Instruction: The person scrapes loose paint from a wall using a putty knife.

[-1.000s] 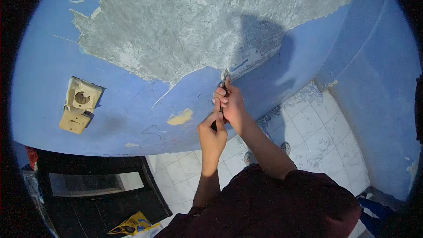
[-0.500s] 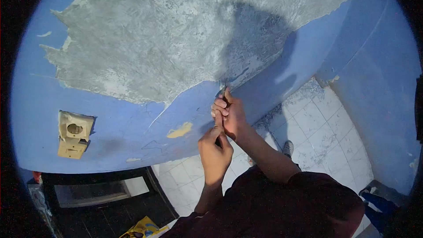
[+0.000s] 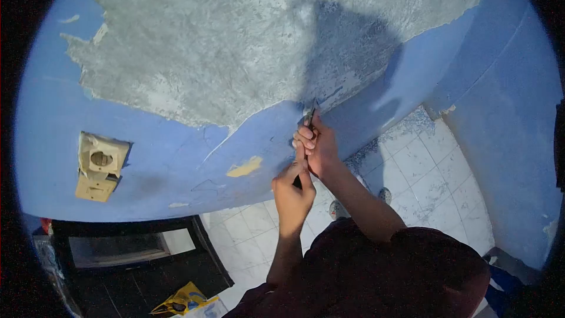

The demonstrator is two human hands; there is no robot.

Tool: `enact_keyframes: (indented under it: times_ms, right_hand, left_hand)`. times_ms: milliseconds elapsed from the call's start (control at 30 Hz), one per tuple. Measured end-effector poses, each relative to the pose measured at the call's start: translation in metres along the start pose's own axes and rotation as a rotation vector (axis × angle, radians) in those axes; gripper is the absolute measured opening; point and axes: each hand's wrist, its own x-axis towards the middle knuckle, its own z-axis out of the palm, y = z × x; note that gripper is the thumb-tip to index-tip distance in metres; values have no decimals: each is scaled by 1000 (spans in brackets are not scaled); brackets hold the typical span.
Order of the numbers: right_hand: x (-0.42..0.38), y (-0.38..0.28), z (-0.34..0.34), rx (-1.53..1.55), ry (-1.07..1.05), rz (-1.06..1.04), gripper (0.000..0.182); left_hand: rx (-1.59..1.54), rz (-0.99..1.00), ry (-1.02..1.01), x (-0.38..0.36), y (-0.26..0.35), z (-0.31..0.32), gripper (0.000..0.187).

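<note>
My right hand (image 3: 321, 144) is closed round a thin dark scraping tool (image 3: 312, 112), whose tip touches the wall at the lower edge of the bare grey patch (image 3: 206, 41). Just below it, my left hand (image 3: 294, 191) is closed on the lower, dark end of the same tool, its fingers meeting those of my right hand. Blue paint (image 3: 265, 123) surrounds the grey patch. The tool's exact shape is mostly hidden by my fingers.
A socket plate (image 3: 101, 162) with peeling covering is on the wall at left. Below stands a dark cabinet (image 3: 135, 282) with a yellow bag (image 3: 187, 299) near it. Paint flakes lie on the white tiled floor (image 3: 432, 182). My shoes show beneath me.
Both hands and the tool have shifted slightly right along the edge of the grey patch. The view has also moved a little. My grip looks the same.
</note>
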Motion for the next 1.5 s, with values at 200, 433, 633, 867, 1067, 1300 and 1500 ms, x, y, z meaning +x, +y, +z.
enact_keyframes:
  times_ms: [200,433,633,867,1067,1300,1500]
  right_hand:
    - [2,5,0,-111,58,-19,42]
    - [7,15,0,-74,93,-111,49]
    - [6,9,-3,-101,103,-147,47]
    - [3,-2,-3,-125,157,-167,41]
    - [-8,-3,-5,-159,135,-113,39]
    - [-5,12,-9,-183,104,-57,38]
    - [-7,0,0,-177,52,-94,38]
  left_hand:
    - [-88,48,-80,4,-31,-8,29]
    - [-183,23,-123,17,-43,-17,35]
    - [-162,39,-109,11,-41,-9,39]
    - [-100,19,-117,9,-16,-2,41]
    - [-142,37,-104,-9,-22,4,41]
    - [-220,-51,-35,-21,-32,0,42]
    - [-206,74,-2,-9,-24,8,43]
